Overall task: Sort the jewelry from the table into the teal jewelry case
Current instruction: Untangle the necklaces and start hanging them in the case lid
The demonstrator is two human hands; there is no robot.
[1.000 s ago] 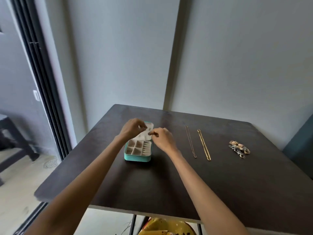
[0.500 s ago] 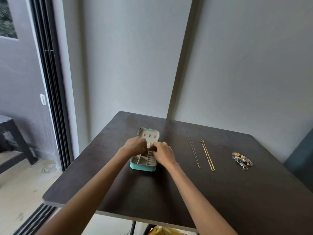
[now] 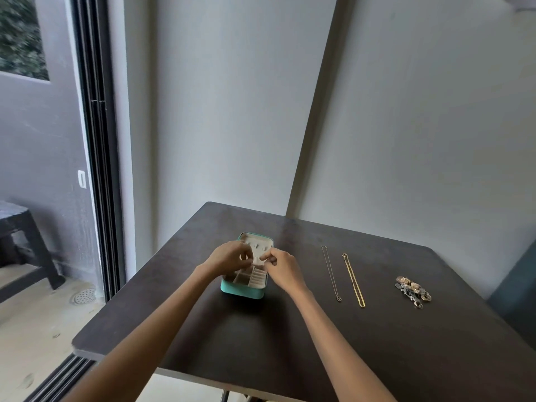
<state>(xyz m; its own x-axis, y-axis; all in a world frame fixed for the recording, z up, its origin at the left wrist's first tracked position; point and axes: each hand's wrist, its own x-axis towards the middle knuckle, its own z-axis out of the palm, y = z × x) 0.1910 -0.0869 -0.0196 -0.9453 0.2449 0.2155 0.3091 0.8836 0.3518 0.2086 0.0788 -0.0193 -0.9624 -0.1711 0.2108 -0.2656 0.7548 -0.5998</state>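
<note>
The teal jewelry case (image 3: 242, 291) lies open on the dark table (image 3: 290, 358), its cream lid (image 3: 256, 242) flat toward the wall. My left hand (image 3: 229, 256) and my right hand (image 3: 282, 269) hover over the case's middle, fingertips pinched close together above the hinge line. Whatever is between the fingers is too small to see. A thin dark chain (image 3: 330, 271) and a gold chain (image 3: 353, 280) lie straight, side by side, right of the case. Further right sits a small heap of mixed jewelry (image 3: 413, 290).
The grey wall stands just behind the table. A black sliding-door frame (image 3: 98, 169) is at the left, with a dark bench (image 3: 23, 242) outside it. A dark teal seat (image 3: 519, 300) stands at the table's right edge.
The lid, partly raised a second ago, now lies flat open. Both hands have shifted from the lid to the case's middle. The view has tilted upward.
</note>
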